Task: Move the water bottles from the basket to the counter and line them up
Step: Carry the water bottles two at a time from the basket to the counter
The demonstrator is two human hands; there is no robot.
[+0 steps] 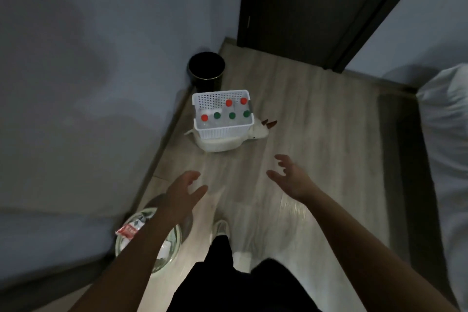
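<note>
Bare forearms stretch forward from the bottom edge, above black trousers (222, 273) and a pale shoe (221, 227). The left hand (182, 190) hangs over the wooden floor (304, 121) with its fingers spread and loosely bent, holding nothing. The right hand (291, 177) is just as empty, thumb and fingers splayed. Both are well apart from the white perforated basket (222, 132), which lies at 12 o'clock from them. It sits on a white animal-shaped object (217, 144) whose brown horns poke out at the basket's 3 o'clock. The water bottles (232, 115) stand upright inside it, showing three red caps and three green. A black bin (206, 71) stands at the basket's 11 o'clock, by the wall. A clear bowl-like container (164, 248) of litter lies at 7 o'clock under the left forearm, and white bedding (445, 121) is at 3 o'clock.
</note>
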